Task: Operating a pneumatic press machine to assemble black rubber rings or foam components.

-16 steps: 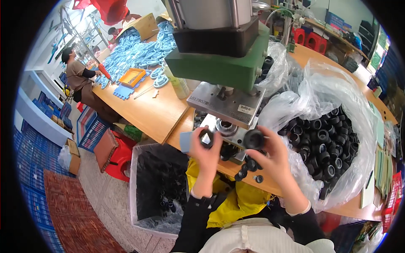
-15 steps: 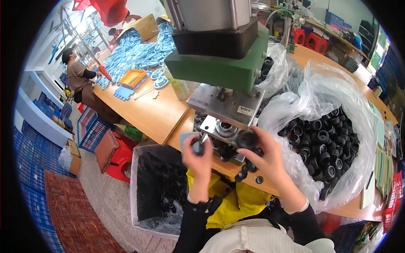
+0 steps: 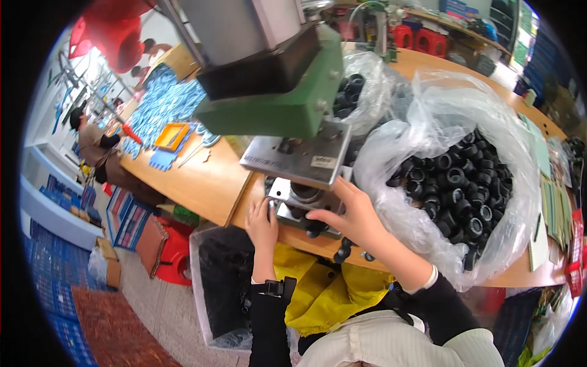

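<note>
A press with a green head [image 3: 269, 104] stands before me. Its upper steel plate [image 3: 299, 156] hangs over a lower steel die [image 3: 284, 191], where a dark round part [image 3: 306, 193] sits in the middle. My right hand [image 3: 354, 214] is at the die's right side, thumb and forefinger spread apart, with nothing visible between them. My left hand [image 3: 262, 225] is by the die's left edge, its fingers stretched up beside the metal; I see nothing in it. Below my right thumb are several black rings [image 3: 315, 229], partly hidden. More small black parts [image 3: 343, 249] lie at the table's edge.
A clear plastic bag [image 3: 391, 214] full of black ring-shaped parts [image 3: 455, 177] lies open at right. A lined bin [image 3: 202, 293] stands below left, beside yellow sacking [image 3: 324, 287]. Light-blue pieces [image 3: 165, 104] and an orange tray [image 3: 172, 136] lie farther off, near a co-worker [image 3: 98, 147].
The black rings that were in my hands are no longer seen in them. A dark part now sits in the die. My left hand has moved to the die's edge; the view has shifted.
</note>
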`<state>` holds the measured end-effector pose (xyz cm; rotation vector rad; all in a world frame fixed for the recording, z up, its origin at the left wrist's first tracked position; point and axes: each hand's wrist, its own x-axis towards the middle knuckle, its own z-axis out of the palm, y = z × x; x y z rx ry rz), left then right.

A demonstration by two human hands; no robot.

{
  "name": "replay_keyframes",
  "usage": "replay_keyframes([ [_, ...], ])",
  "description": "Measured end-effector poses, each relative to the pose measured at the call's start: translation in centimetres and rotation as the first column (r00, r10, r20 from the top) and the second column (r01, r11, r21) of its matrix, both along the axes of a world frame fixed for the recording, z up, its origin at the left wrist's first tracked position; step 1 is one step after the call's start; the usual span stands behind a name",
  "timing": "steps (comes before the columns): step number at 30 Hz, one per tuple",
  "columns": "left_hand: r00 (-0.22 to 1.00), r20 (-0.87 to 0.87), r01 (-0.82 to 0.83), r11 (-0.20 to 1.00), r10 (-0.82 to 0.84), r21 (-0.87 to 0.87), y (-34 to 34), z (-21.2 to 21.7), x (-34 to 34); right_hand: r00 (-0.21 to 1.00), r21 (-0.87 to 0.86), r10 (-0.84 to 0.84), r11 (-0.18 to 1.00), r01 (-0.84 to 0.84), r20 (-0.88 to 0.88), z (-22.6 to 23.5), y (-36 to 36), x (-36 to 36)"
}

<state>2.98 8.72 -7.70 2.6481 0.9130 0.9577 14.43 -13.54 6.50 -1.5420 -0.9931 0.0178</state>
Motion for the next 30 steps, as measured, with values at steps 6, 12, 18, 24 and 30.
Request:
replay_keyframes([
  [6, 0.993, -0.059, 0.104, 0.994, -0.106, -0.044, 0.0, -0.8, 0.7, 0.760, -0.335, -0.527, 0.687, 0.645, 0.381, -7.2, -11.4, 9.7],
  [12, 0.940, 0.334, 0.138, 0.972, -0.068, -0.189, -1.7, -0.6, 0.5, 0.792, -0.683, -0.396, 0.408, 0.605, 0.465, -8.7, -12.8, 12.0],
  [18, 0.766, 0.568, 0.407, 0.911, -0.300, -0.067, -7.9, 9.1, 3.8, 0.802, -0.404, -0.579, 0.706, 0.582, 0.145, -5.9, -13.0, 9.8],
  [24, 0.777, 0.616, 0.496, 0.732, -0.132, -0.467, -9.8, 13.1, 7.5, 0.884, -0.250, -0.463, 0.865, 0.436, -0.062, -3.6, -14.1, 6.8],
  [30, 0.769, 0.629, 0.448, 0.797, -0.114, -0.405, -10.6, 12.9, 7.3, 0.930, -0.019, -0.126, 0.992, 0.127, -0.346, -1.2, -11.7, 2.3],
])
